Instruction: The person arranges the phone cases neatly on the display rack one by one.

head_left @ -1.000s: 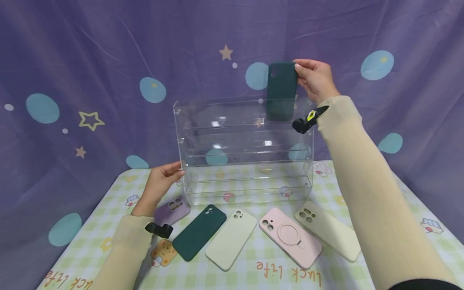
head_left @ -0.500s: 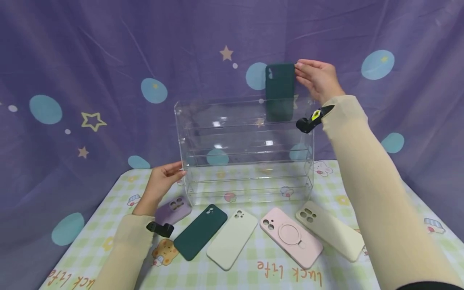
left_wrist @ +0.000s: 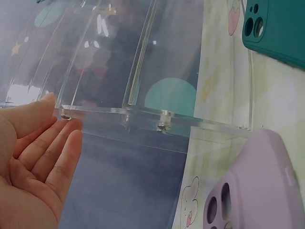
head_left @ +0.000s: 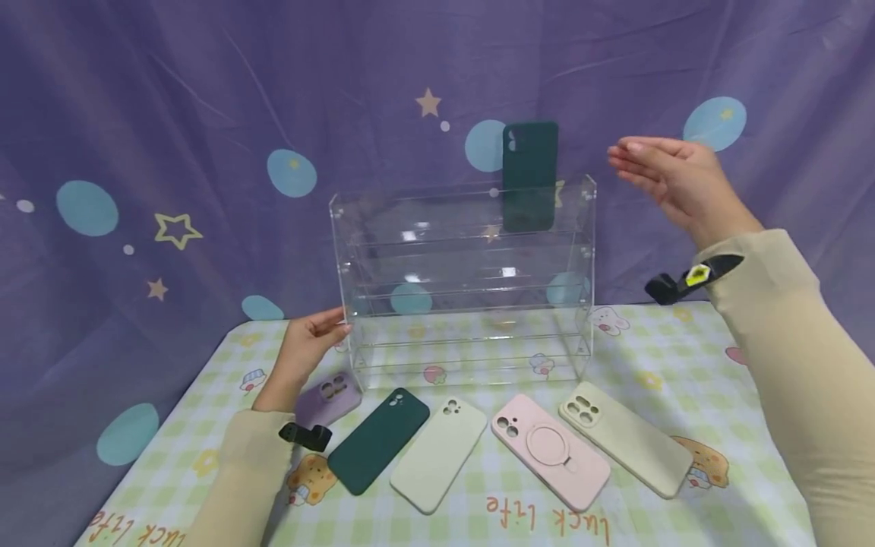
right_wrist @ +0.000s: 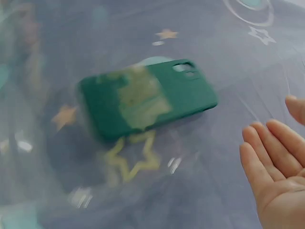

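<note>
A clear tiered rack (head_left: 465,308) stands on the table with a dark green phone case (head_left: 530,176) upright in its top tier at the right. My right hand (head_left: 677,178) is in the air to the right of that case, fingers extended, holding nothing; the right wrist view shows the case (right_wrist: 147,98) apart from the hand (right_wrist: 279,167). At the rack's left side panel, my left hand (head_left: 305,349) touches the edge with fingers and thumb; in the left wrist view the thumb and fingertips of the hand (left_wrist: 43,152) meet the panel (left_wrist: 190,121).
In front of the rack lie a purple case (head_left: 328,401), a second dark green case (head_left: 379,441), a pale green case (head_left: 440,454), a pink case with a ring (head_left: 551,452) and a cream case (head_left: 627,439). A purple curtain (head_left: 171,91) hangs behind the table.
My right hand has released the green case and moved right and slightly down. The case stays upright in the top tier. My left hand remains at the rack's side.
</note>
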### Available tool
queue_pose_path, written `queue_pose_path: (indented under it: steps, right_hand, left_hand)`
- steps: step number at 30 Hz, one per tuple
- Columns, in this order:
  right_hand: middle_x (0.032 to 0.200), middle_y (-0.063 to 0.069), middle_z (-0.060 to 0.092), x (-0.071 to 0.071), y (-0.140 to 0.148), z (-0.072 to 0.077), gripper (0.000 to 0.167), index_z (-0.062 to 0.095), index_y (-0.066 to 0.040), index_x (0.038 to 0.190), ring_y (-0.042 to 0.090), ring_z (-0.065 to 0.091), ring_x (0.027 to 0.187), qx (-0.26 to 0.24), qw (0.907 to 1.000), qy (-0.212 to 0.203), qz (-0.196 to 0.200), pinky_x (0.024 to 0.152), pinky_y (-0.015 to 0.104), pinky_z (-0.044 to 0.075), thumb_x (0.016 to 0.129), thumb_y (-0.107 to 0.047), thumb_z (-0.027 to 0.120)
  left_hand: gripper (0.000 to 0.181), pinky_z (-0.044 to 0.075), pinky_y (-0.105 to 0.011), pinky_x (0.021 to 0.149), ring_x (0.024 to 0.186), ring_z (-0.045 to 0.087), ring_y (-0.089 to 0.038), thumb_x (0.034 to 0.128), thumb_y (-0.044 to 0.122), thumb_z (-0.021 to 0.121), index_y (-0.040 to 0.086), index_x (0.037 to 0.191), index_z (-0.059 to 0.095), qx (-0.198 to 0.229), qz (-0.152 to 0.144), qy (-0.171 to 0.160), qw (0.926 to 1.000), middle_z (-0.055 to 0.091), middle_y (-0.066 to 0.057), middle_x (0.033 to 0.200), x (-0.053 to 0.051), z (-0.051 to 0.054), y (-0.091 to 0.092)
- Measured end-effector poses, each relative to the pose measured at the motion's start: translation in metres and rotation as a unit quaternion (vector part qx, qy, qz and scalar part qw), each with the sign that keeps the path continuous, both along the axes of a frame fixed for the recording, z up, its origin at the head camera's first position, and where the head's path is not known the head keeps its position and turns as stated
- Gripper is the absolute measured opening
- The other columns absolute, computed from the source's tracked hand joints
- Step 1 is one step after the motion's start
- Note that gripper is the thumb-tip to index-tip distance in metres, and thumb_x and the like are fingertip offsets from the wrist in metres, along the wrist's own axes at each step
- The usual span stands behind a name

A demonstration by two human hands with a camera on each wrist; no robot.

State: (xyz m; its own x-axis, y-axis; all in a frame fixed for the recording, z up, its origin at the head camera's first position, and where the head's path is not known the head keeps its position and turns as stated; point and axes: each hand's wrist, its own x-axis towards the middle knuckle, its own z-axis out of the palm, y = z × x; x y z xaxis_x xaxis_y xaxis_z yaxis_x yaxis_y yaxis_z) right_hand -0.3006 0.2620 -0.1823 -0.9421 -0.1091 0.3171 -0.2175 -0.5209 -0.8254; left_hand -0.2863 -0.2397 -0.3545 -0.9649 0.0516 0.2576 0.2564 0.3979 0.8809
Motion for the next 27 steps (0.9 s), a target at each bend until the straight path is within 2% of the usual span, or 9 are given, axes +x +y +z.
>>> queue_pose_path:
  steps: [3,7,9,15,16,19,21,25,27]
  right_hand:
    - [0.100,0.012,0.071,0.017,0.005,-0.023,0.019,0.070,0.004,0.104,0.019,0.068,0.093,0.072,0.9963,0.044,0.015,0.083,0.026,0.053,0.090,0.005,0.058]
    - [0.108,0.003,0.070,0.042,0.009,-0.058,0.026,0.067,-0.002,0.114,0.012,0.064,0.102,0.183,0.9804,0.072,0.010,0.088,0.020,0.049,0.094,0.003,0.053]
    - [0.112,-0.002,0.068,0.055,0.010,-0.076,0.029,0.064,-0.005,0.120,0.008,0.062,0.106,0.238,0.9684,0.075,0.006,0.090,0.016,0.046,0.095,0.001,0.052]
    - [0.113,-0.012,0.067,0.081,0.013,-0.127,0.029,0.060,-0.003,0.125,0.001,0.059,0.106,0.396,0.9151,0.075,-0.011,0.087,0.011,0.042,0.097,-0.007,0.051]
    - [0.112,-0.012,0.067,0.084,0.013,-0.135,0.029,0.060,-0.001,0.124,0.001,0.059,0.105,0.413,0.9078,0.072,-0.012,0.086,0.011,0.043,0.097,-0.008,0.052]
    - [0.113,-0.011,0.067,0.092,0.014,-0.159,0.031,0.057,0.006,0.124,0.001,0.060,0.103,0.443,0.8951,0.051,0.000,0.085,0.013,0.045,0.097,-0.010,0.052]
    - [0.115,-0.005,0.066,0.097,0.014,-0.175,0.034,0.055,0.008,0.125,-0.001,0.059,0.103,0.452,0.8917,0.026,0.011,0.085,0.015,0.046,0.097,-0.013,0.053]
    - [0.125,0.013,0.060,0.106,0.011,-0.197,0.041,0.054,0.006,0.127,-0.002,0.058,0.104,0.459,0.8878,-0.035,0.018,0.085,0.018,0.046,0.096,-0.020,0.057]
    - [0.130,0.021,0.054,0.109,0.010,-0.206,0.044,0.052,0.006,0.129,0.005,0.058,0.108,0.458,0.8871,-0.054,0.018,0.086,0.018,0.046,0.095,-0.021,0.058]
  left_hand:
    - [0.041,0.051,-0.017,0.066,0.079,0.062,0.005,0.0897,0.015,0.066,-0.002,0.126,0.058,0.003,0.003,0.004,1.0000,0.060,-0.026,0.118,-0.002,-0.001,0.002]
    - [0.041,0.051,-0.017,0.066,0.078,0.062,0.005,0.0897,0.014,0.066,-0.003,0.126,0.058,0.003,0.000,0.005,1.0000,0.060,-0.027,0.117,-0.002,-0.001,0.002]
    - [0.042,0.051,-0.017,0.066,0.078,0.061,0.006,0.0897,0.015,0.066,-0.003,0.126,0.057,0.001,0.001,0.003,1.0000,0.060,-0.026,0.117,-0.002,0.000,0.002]
    - [0.042,0.051,-0.017,0.067,0.079,0.061,0.007,0.0898,0.016,0.066,-0.003,0.127,0.057,-0.001,0.000,0.006,1.0000,0.060,-0.026,0.117,-0.001,0.002,0.001]
    - [0.042,0.051,-0.017,0.067,0.079,0.061,0.007,0.0898,0.015,0.066,-0.003,0.126,0.057,-0.001,-0.002,0.007,1.0000,0.060,-0.026,0.117,-0.002,0.002,0.001]
    - [0.042,0.052,-0.017,0.066,0.079,0.061,0.008,0.0893,0.014,0.066,-0.004,0.126,0.057,0.001,-0.005,0.009,1.0000,0.060,-0.026,0.117,-0.003,0.000,-0.001]
    - [0.041,0.052,-0.017,0.065,0.078,0.061,0.007,0.0888,0.012,0.067,-0.004,0.126,0.057,0.004,-0.005,0.009,0.9999,0.060,-0.026,0.116,-0.004,-0.001,-0.002]
    - [0.040,0.052,-0.017,0.065,0.078,0.062,0.007,0.0886,0.010,0.066,-0.004,0.125,0.058,0.010,-0.007,0.010,0.9999,0.060,-0.025,0.116,-0.007,-0.002,-0.003]
    - [0.040,0.052,-0.017,0.065,0.078,0.062,0.007,0.0886,0.009,0.066,-0.005,0.125,0.057,0.014,-0.011,0.008,0.9998,0.060,-0.026,0.116,-0.006,-0.001,-0.002]
